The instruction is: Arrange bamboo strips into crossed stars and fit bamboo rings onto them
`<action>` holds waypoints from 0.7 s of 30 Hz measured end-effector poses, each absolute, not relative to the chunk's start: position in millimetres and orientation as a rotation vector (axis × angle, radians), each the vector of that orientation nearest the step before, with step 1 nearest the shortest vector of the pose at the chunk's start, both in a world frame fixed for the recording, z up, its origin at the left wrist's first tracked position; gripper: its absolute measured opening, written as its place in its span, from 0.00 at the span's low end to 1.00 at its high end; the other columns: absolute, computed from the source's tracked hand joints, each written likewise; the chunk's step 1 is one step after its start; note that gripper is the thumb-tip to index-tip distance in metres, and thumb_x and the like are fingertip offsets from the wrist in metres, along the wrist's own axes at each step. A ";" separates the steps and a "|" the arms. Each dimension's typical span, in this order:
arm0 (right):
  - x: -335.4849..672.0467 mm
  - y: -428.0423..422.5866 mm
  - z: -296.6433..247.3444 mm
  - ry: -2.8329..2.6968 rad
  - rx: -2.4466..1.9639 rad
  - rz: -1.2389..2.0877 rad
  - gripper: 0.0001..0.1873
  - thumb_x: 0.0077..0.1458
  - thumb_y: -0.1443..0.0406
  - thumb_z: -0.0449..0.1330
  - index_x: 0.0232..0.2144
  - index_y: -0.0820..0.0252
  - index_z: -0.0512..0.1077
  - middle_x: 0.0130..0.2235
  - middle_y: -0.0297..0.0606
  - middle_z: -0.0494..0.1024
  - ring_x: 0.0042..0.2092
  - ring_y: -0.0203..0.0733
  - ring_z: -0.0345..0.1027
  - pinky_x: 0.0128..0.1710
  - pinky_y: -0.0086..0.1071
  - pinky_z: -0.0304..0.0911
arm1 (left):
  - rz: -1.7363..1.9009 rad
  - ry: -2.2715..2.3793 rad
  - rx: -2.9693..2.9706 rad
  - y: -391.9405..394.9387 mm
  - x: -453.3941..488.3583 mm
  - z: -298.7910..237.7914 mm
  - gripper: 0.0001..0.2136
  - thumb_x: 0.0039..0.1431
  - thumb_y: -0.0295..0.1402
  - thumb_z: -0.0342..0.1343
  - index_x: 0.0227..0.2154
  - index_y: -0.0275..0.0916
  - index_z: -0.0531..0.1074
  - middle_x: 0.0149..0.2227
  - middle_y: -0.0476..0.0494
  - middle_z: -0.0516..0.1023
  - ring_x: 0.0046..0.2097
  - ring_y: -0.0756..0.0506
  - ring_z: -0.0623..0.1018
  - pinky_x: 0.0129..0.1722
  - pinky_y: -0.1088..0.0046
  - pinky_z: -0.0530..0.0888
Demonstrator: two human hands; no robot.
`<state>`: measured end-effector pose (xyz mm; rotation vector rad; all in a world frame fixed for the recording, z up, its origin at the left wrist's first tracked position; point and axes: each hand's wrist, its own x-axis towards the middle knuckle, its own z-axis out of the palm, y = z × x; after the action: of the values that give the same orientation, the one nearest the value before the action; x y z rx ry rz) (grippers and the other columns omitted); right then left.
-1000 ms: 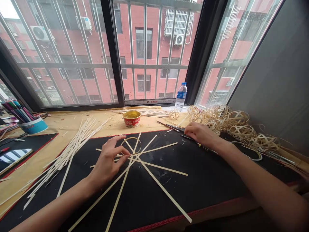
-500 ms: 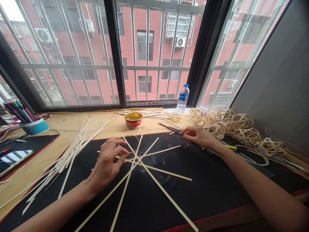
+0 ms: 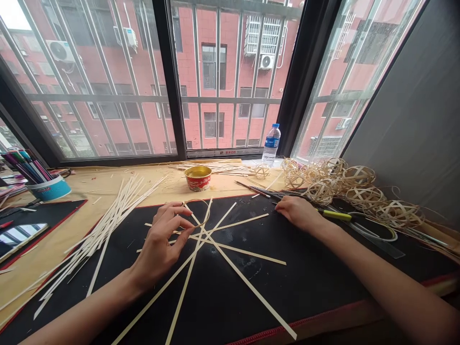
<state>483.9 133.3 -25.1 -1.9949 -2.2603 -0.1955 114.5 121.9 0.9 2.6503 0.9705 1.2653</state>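
Head view: bamboo hoop (image 3: 198, 200) against left fingers (image 3: 171, 210)

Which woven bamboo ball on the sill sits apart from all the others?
The lone woven ball just right of the red bowl, below the water bottle; the other balls lie heaped further right, beyond the right hand.

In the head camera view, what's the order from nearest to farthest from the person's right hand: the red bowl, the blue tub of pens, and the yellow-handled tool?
From the right hand, nearest first:
1. The yellow-handled tool: just to the hand's right, on the black mat.
2. The red bowl: to its left, on the sill.
3. The blue tub of pens: far left.
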 end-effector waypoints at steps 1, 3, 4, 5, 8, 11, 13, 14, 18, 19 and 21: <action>479.6 132.0 -25.6 -2.292 -2.011 -0.249 0.12 0.57 0.71 0.52 0.34 0.63 0.77 0.38 0.48 0.78 0.38 0.47 0.74 0.34 0.33 0.64 | 1.267 0.969 2.648 121.8 114.5 1.4 0.06 0.61 0.28 0.52 0.28 0.41 0.70 0.42 0.44 0.74 0.54 0.40 0.68 0.52 0.56 0.66; 471.8 128.7 -25.1 -2.378 -2.017 -0.334 0.13 0.55 0.76 0.51 0.33 0.66 0.76 0.37 0.51 0.77 0.37 0.48 0.73 0.32 0.33 0.63 | 1.280 0.976 2.638 121.9 114.4 2.1 0.06 0.61 0.28 0.52 0.28 0.41 0.70 0.42 0.43 0.74 0.53 0.40 0.68 0.52 0.56 0.66; 468.9 126.7 -24.1 -2.431 -2.006 -0.362 0.13 0.53 0.78 0.52 0.32 0.67 0.75 0.36 0.51 0.76 0.37 0.49 0.73 0.31 0.33 0.62 | 1.288 0.984 2.631 122.0 114.3 2.4 0.06 0.61 0.29 0.52 0.28 0.41 0.70 0.42 0.43 0.74 0.53 0.40 0.68 0.52 0.56 0.66; 467.0 124.8 -22.5 -2.484 -1.989 -0.382 0.13 0.52 0.79 0.52 0.31 0.67 0.75 0.36 0.51 0.76 0.37 0.49 0.73 0.31 0.32 0.62 | 1.295 0.997 2.623 122.2 114.2 2.6 0.06 0.61 0.29 0.52 0.28 0.41 0.70 0.41 0.43 0.74 0.53 0.40 0.69 0.52 0.56 0.66; 467.6 122.0 -15.1 -2.599 -1.946 -0.402 0.13 0.51 0.80 0.52 0.28 0.66 0.74 0.34 0.52 0.76 0.36 0.49 0.73 0.30 0.32 0.61 | 1.297 1.030 2.599 122.3 114.1 2.2 0.06 0.60 0.31 0.52 0.28 0.41 0.70 0.41 0.43 0.75 0.52 0.39 0.69 0.51 0.55 0.67; 472.3 128.7 -4.7 -2.605 -1.953 -0.386 0.12 0.52 0.78 0.53 0.27 0.65 0.75 0.31 0.50 0.77 0.34 0.48 0.74 0.29 0.33 0.61 | 1.289 1.036 2.587 121.6 114.7 1.5 0.06 0.60 0.31 0.52 0.28 0.41 0.71 0.41 0.43 0.75 0.52 0.39 0.69 0.52 0.55 0.67; 472.2 137.8 1.6 -2.571 -1.940 -0.354 0.12 0.55 0.75 0.53 0.30 0.63 0.76 0.33 0.48 0.79 0.36 0.48 0.74 0.31 0.32 0.61 | 1.289 1.032 2.582 120.8 115.3 1.7 0.06 0.60 0.31 0.52 0.27 0.41 0.71 0.41 0.42 0.75 0.52 0.39 0.69 0.52 0.55 0.67; 470.4 142.6 3.5 -2.559 -1.912 -0.329 0.12 0.56 0.74 0.53 0.33 0.61 0.77 0.35 0.46 0.79 0.38 0.46 0.74 0.33 0.31 0.62 | 1.284 1.031 2.574 120.5 115.5 1.9 0.07 0.60 0.31 0.52 0.27 0.41 0.71 0.41 0.42 0.75 0.52 0.39 0.69 0.52 0.55 0.68; 457.5 153.4 0.2 -2.562 -1.767 -0.191 0.11 0.55 0.73 0.55 0.32 0.56 0.77 0.39 0.39 0.80 0.41 0.41 0.73 0.35 0.27 0.60 | 1.248 1.039 2.486 120.3 115.5 2.0 0.07 0.60 0.34 0.53 0.27 0.41 0.71 0.41 0.42 0.75 0.52 0.40 0.70 0.52 0.57 0.69; 455.4 153.2 -3.2 -2.553 -1.743 -0.159 0.11 0.53 0.73 0.56 0.28 0.57 0.77 0.37 0.39 0.80 0.40 0.41 0.73 0.34 0.26 0.60 | 1.246 1.041 2.456 120.5 115.4 1.7 0.08 0.59 0.35 0.53 0.27 0.41 0.71 0.41 0.42 0.75 0.52 0.40 0.70 0.53 0.57 0.69; 455.4 150.6 -10.9 -2.498 -1.701 -0.106 0.11 0.52 0.74 0.56 0.23 0.59 0.75 0.33 0.41 0.79 0.37 0.41 0.73 0.32 0.27 0.60 | 1.240 1.040 2.407 120.7 115.5 0.8 0.08 0.59 0.35 0.53 0.26 0.41 0.71 0.41 0.42 0.76 0.53 0.40 0.70 0.53 0.57 0.69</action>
<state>455.4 150.6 -10.9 -1.7011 -2.4979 -0.1061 115.5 120.7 0.8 2.4069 1.0403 1.2402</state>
